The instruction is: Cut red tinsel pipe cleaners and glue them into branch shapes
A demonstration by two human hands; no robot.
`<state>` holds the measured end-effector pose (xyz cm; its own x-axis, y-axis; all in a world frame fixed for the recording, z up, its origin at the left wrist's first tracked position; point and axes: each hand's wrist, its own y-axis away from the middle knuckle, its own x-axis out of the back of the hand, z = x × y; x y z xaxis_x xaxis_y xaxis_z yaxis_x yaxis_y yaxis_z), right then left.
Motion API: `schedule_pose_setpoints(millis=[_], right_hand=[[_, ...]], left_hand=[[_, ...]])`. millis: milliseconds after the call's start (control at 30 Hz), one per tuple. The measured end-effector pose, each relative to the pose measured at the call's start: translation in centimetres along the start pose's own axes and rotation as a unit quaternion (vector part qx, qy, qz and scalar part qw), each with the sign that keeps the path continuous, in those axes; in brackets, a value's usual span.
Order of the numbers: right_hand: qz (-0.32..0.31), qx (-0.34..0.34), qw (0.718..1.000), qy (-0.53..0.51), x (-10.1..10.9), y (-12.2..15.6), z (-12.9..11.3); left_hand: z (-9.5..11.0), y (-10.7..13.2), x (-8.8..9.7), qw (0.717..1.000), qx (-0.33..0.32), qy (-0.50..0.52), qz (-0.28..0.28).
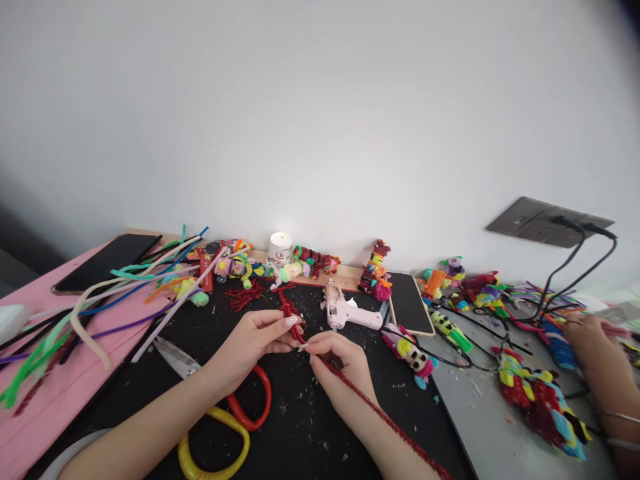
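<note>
My left hand (pixel 270 333) pinches a bundle of glittery red pipe cleaner (pixel 289 308) over the black mat. Right beside it, my right hand (pixel 336 357) is closed on a long red tinsel pipe cleaner (pixel 377 408), whose tail runs down along my wrist to the lower right. The fingertips of both hands nearly meet; a small pale bit shows between them. Scissors (pixel 245 417) with one red and one yellow handle loop lie under my left forearm. A white glue gun (pixel 353 313) rests just beyond my right hand. Another red tinsel piece (pixel 244 295) lies beyond my left hand.
Loose coloured pipe cleaners (pixel 115 307) spread over a pink board (pixel 25 427) at left, near a dark phone (pixel 105 263). A paper cup (pixel 280 249) and several pipe-cleaner figures (pixel 376 270) line the back. At right are another phone (pixel 411 303), black cables and another person's hand (pixel 597 347).
</note>
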<state>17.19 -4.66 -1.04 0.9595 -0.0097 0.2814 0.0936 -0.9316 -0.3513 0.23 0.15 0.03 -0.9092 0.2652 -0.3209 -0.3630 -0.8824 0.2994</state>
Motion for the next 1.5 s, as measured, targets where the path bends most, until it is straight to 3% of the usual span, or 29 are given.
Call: schedule_pose_setpoints(millis=[267, 733, 1167, 1500], right_hand=[[0.007, 0.002, 1.000, 0.012, -0.10, -0.14, -0.20], [0.005, 0.004, 1.000, 0.009, -0.01, -0.18, -0.12], [0.000, 0.004, 1.000, 0.001, -0.07, 0.01, -0.14], [0.007, -0.089, 0.996, -0.009, 0.15, 0.04, 0.05]], left_hand=[[-0.05, 0.11, -0.13, 1.000, -0.014, 0.004, -0.022], [-0.49, -0.07, 0.05, 1.000, 0.011, -0.010, -0.011], [-0.43, 0.00, 0.15, 0.999, -0.015, -0.050, -0.012], [-0.45, -0.07, 0.40, 0.999, -0.002, -0.033, -0.007]])
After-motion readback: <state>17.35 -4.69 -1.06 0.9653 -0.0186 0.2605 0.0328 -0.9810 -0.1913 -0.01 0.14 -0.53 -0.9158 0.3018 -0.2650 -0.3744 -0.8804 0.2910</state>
